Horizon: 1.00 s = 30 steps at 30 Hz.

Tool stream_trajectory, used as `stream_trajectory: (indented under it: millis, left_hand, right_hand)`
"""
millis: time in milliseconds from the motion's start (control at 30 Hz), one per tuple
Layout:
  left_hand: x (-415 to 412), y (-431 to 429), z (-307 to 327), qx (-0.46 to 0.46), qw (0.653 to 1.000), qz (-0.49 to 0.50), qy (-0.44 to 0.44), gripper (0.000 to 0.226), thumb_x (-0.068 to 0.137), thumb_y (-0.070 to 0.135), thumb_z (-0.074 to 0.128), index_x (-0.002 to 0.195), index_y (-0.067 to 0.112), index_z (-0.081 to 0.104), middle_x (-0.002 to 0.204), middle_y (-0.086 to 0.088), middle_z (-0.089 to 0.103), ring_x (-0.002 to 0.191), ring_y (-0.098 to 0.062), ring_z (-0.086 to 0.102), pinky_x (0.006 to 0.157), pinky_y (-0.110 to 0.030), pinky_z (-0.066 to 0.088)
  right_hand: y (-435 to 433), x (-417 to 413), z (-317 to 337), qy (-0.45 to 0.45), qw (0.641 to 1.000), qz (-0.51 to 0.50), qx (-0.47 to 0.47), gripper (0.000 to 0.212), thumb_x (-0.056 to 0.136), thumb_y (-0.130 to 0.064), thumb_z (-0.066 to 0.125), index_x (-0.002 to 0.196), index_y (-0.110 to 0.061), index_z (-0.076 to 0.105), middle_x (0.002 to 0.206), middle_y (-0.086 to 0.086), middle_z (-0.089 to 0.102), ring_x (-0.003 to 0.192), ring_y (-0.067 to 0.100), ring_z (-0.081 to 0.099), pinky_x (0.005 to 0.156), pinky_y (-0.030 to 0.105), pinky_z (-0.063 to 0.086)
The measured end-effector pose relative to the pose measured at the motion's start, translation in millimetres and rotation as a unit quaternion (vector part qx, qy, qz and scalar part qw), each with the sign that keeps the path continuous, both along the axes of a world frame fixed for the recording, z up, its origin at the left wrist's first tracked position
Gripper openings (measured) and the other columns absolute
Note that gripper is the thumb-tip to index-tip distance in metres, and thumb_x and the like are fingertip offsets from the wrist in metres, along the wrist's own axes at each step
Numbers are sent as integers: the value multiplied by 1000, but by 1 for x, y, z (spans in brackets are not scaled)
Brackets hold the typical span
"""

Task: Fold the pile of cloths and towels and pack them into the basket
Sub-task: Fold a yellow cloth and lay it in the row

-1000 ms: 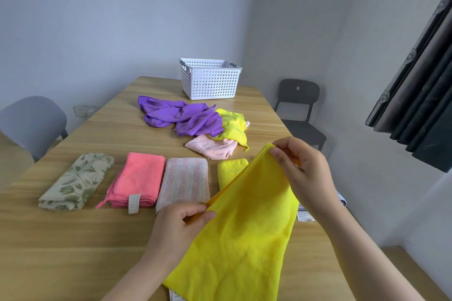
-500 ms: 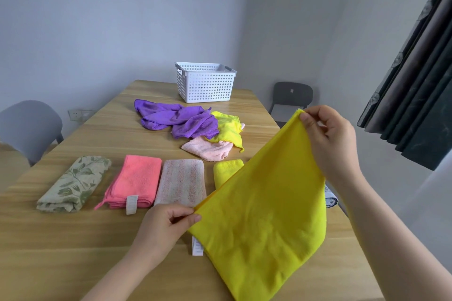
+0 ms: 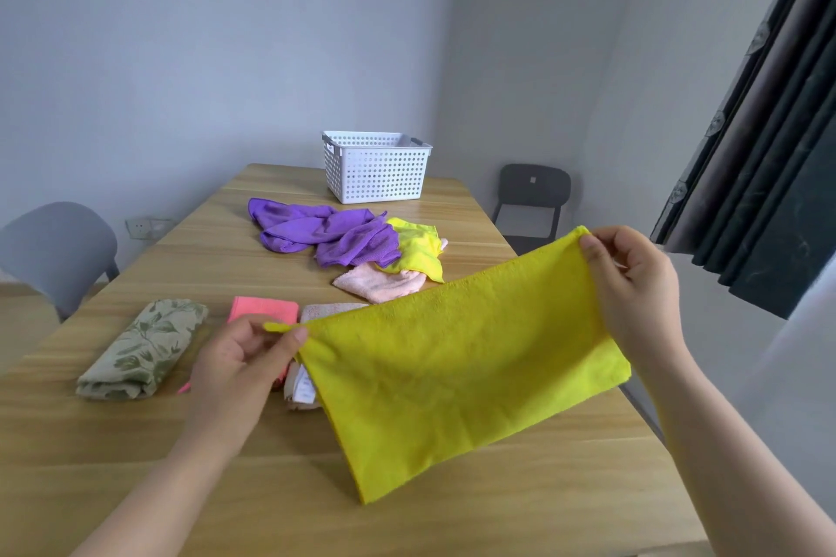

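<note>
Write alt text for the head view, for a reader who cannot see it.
A left hand and a right hand pinch the top corners of a yellow towel, stretched above a wooden table. Behind lie folded cloths in a row, a loose pile of cloths and a white basket.

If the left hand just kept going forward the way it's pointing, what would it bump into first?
Probably the folded striped towel right beyond the left hand, which pinches the yellow cloth; height is unclear, so it might pass above.
</note>
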<state>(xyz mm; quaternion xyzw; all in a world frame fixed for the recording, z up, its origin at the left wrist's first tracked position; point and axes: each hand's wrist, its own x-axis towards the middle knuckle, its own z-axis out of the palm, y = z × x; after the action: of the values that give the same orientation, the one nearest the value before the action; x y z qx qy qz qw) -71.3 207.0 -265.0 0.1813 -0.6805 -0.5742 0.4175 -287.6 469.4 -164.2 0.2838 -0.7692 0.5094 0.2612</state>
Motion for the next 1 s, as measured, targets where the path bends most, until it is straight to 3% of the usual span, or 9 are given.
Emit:
stream_trajectory:
  millis: [100,200,300,433,500,567,733,900,1000]
  left_hand:
    - [3,-5,17,-23,1000,-18,-5,23,74,25,76,95,17,72,91,-4,75,91,-18,69,87,-30,51]
    - [5,-14,33,-71,997,19,-6,6,77,27,74,83,30,75,83,2,75,79,-10,68,79,-27,52]
    - [10,-17,51,-74,996,47,34,19,73,48,65,81,32,71,71,7,71,67,-8,61,72,-29,48]
    - [10,-15,65,-15,990,105,89,16,83,40,57,77,28,65,58,10,54,61,-12,48,68,-34,40]
    - [6,-11,65,-53,984,158,57,21,87,39,55,78,22,61,66,6,54,73,-19,49,72,-35,38]
    - [-1,-10,56,-128,971,198,-36,25,95,26,50,76,11,53,65,0,49,68,-22,45,60,-34,29]
    - [-31,-32,-12,-186,936,190,-231,35,92,11,53,60,6,40,51,-7,41,57,-27,44,54,-37,23]
    - [-48,-28,-44,-186,942,147,-238,48,90,17,58,50,15,32,42,0,34,46,-23,37,49,-37,20]
    - [-43,-24,-39,-140,960,121,-209,49,83,36,58,48,12,33,39,2,30,41,-14,32,48,-33,21]
  right_hand:
    - [7,6,-1,-26,999,10,-25,16,94,-22,56,83,-13,64,63,-7,51,57,0,45,50,13,32]
    - [16,14,1,-35,996,47,-60,18,91,-31,56,77,-20,62,54,-9,43,52,4,37,47,13,28]
    - [21,30,3,-37,991,89,-87,21,90,-34,53,77,-20,59,54,-5,36,52,7,31,46,18,25]
    - [21,50,3,-55,982,137,-116,22,96,-22,54,76,-14,57,54,-7,35,51,5,30,44,16,24]
    - [18,50,-2,-82,977,146,-131,22,96,-21,54,76,-14,58,54,-10,40,52,5,34,46,15,28]
    - [14,42,-16,-113,980,125,-109,21,96,-22,55,76,-15,61,58,-9,47,54,6,39,48,18,33]
    - [-2,9,-83,-195,978,23,63,17,93,-24,57,78,-19,61,55,-5,51,47,9,41,47,26,31]
    - [-14,2,-111,-206,972,-1,110,14,90,-23,61,77,-17,63,63,-4,57,55,11,47,50,25,31]
    - [-18,10,-104,-199,974,9,104,15,88,-21,64,73,-18,62,56,-5,54,48,8,44,47,21,31]
